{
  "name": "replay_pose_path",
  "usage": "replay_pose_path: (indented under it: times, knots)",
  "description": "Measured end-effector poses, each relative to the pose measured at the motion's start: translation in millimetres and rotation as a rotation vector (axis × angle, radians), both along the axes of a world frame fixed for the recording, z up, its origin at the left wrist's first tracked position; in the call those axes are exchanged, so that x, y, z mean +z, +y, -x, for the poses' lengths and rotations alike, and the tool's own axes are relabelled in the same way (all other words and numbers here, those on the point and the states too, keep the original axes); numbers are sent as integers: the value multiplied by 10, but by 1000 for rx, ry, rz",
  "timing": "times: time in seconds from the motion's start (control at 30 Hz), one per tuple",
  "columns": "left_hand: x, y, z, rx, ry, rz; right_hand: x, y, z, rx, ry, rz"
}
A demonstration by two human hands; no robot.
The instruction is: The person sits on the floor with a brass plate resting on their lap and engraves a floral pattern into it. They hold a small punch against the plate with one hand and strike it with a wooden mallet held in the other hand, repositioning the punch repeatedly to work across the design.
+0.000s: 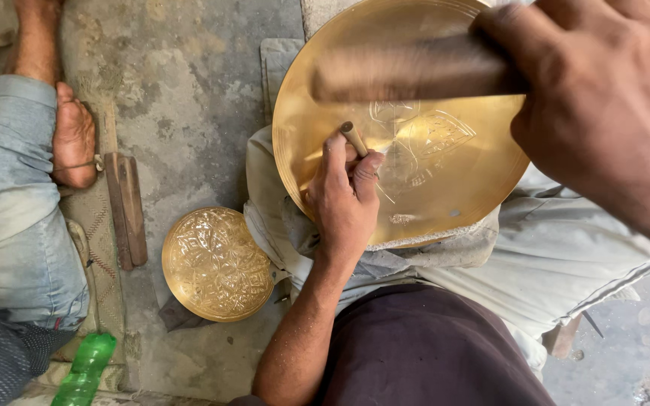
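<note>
A: Grey concrete floor (189, 83) fills the background. What lies at the far left?

B: Another person's leg in light denim (16, 218) with a bare foot (73, 143); below it, a green plastic bottle (84, 370) on a woven mat (103, 248). Just right of the foot lies a wooden block (128, 209).

A: Next item?

B: A small brass plate (216, 263), fully engraved, flat on the floor.

A: And the left hand?

B: The left hand (344, 199) rests on a large brass plate (453, 180) and its fingers (370, 169) are closed around a metal chisel (355, 139), tip against the plate face. The plate sits tilted on pale cloth (566, 248) over the person's lap, with a partly cut pattern near its centre.

A: The right hand?

B: The right hand (603, 98), upper right and close to the camera, has its fingers wrapped around a wooden mallet handle (415, 71), blurred, above the plate.
</note>
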State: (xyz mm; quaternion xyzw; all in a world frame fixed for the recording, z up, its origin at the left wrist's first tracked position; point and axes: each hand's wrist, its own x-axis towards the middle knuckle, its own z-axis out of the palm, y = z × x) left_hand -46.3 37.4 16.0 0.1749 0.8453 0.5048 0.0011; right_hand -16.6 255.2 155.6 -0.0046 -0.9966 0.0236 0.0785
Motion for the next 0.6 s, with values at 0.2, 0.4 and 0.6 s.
replay_pose_path:
  times: [0.2,0.4,0.6]
  knots:
    - [-33,4,-88,82,67,64,-42,-18,-9,69,94,-90]
    - [-46,-7,-114,76,11,-2,-24,-49,19,27,38,14]
    - [-32,1,-189,86,-24,-94,20,-93,6,-26,12,72]
